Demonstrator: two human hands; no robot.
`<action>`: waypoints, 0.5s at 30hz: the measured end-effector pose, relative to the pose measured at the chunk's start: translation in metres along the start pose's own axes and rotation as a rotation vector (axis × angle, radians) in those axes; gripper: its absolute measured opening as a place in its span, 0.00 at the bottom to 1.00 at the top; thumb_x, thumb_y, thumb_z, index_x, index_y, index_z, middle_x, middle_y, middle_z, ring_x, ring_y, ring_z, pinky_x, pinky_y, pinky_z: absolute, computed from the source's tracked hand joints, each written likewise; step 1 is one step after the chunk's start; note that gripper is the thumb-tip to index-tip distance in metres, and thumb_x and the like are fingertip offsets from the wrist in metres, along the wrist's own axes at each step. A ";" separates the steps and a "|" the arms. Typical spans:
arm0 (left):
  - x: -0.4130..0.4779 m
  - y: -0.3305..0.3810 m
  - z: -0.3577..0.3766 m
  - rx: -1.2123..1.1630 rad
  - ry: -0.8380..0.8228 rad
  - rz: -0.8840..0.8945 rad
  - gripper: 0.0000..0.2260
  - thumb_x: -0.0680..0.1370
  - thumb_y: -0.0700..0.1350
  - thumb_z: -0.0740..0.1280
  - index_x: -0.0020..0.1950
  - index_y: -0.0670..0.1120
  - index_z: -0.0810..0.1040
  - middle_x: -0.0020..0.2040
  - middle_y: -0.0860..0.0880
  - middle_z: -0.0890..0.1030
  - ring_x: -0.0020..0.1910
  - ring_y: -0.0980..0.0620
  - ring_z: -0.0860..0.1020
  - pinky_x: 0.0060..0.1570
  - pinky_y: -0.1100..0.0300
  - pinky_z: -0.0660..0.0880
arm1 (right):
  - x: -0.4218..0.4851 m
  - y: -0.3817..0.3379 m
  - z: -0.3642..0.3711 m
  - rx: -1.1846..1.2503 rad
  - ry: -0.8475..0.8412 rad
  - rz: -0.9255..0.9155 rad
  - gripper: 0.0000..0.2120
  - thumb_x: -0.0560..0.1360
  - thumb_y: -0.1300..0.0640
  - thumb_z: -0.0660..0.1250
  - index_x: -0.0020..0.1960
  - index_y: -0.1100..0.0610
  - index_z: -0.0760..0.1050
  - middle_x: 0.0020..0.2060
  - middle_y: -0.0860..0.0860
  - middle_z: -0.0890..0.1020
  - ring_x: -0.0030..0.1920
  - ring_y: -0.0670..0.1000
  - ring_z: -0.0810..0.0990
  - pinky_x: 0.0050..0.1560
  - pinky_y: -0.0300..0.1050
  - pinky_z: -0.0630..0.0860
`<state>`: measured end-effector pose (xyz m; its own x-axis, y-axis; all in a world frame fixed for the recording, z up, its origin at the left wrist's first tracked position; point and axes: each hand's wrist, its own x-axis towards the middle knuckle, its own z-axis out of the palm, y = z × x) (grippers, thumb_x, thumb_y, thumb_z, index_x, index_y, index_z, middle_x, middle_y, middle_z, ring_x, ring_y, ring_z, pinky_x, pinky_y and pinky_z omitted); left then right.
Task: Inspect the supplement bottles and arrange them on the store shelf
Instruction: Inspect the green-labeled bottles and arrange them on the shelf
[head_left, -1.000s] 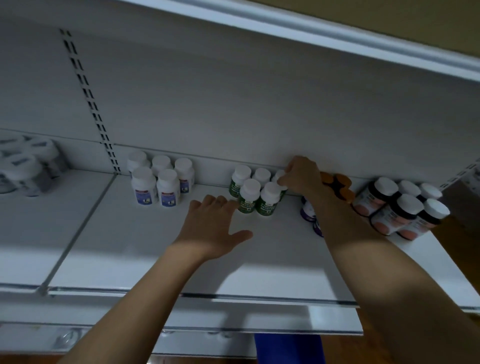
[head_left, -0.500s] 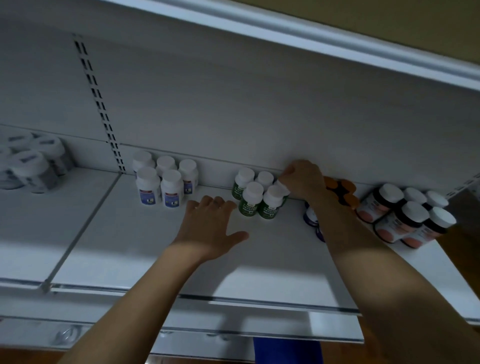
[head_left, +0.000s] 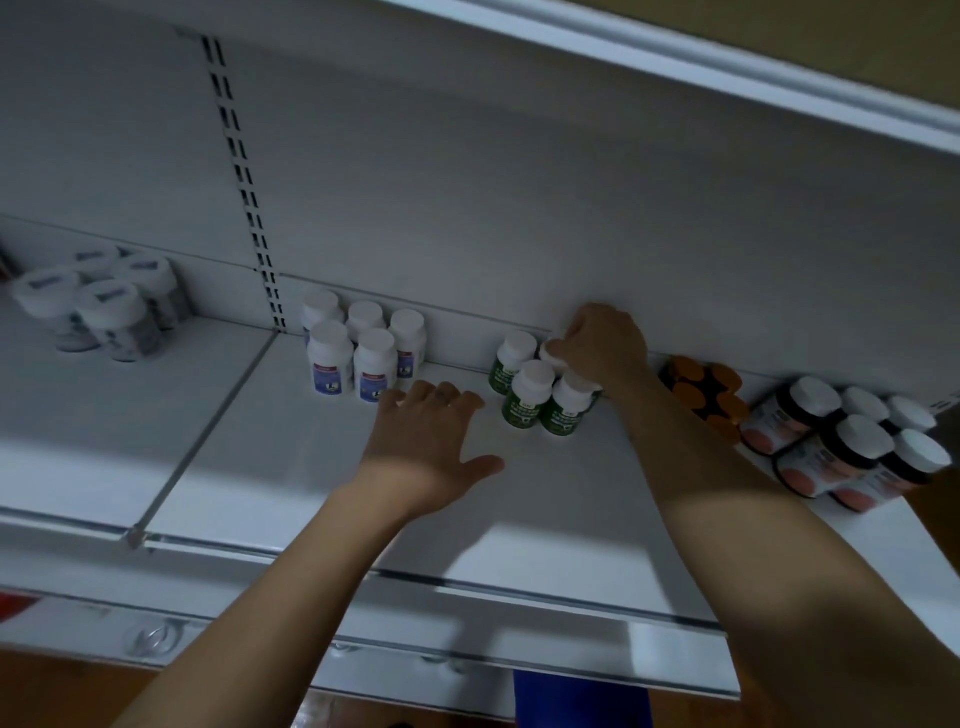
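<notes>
Five blue-labelled bottles (head_left: 375, 364), four green bottles (head_left: 530, 397) visible

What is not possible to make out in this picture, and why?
Head view, all:
- Back green bottle: the right hand covers it, only cap edge shows.
- Labels on the green bottles: too small to read.
- Jars at far left: blurred.
- Orange-capped bottles: partly behind right forearm.

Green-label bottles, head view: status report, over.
Left hand flat, open on white shelf board. Right hand grips rear white-capped green-label bottle. Orange-capped dark bottles close beside right forearm.
</notes>
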<state>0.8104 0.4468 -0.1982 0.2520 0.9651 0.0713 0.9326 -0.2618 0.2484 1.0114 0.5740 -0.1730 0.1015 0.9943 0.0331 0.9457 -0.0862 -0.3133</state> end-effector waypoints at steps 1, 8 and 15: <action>-0.001 0.002 -0.002 0.002 -0.001 0.002 0.30 0.75 0.67 0.61 0.73 0.55 0.64 0.68 0.52 0.71 0.69 0.49 0.65 0.65 0.51 0.61 | -0.002 -0.001 -0.007 0.013 0.026 -0.001 0.16 0.71 0.48 0.73 0.49 0.60 0.77 0.45 0.56 0.81 0.46 0.57 0.80 0.42 0.47 0.75; -0.007 0.026 -0.018 -0.059 0.085 0.068 0.29 0.76 0.66 0.62 0.73 0.55 0.64 0.68 0.52 0.71 0.68 0.48 0.66 0.66 0.51 0.61 | -0.048 0.010 -0.078 0.166 0.263 -0.054 0.11 0.71 0.45 0.71 0.45 0.51 0.75 0.41 0.47 0.78 0.42 0.49 0.76 0.43 0.41 0.68; -0.025 0.070 -0.021 -0.274 0.180 0.188 0.34 0.69 0.64 0.69 0.70 0.46 0.72 0.62 0.45 0.78 0.58 0.42 0.76 0.56 0.50 0.71 | -0.139 0.027 -0.097 0.565 0.200 0.027 0.06 0.70 0.48 0.73 0.40 0.48 0.77 0.37 0.50 0.83 0.39 0.51 0.83 0.42 0.48 0.80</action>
<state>0.8639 0.4047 -0.1622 0.3404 0.8902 0.3027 0.7642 -0.4495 0.4626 1.0523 0.4275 -0.0941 0.2315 0.9563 0.1788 0.6373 -0.0102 -0.7706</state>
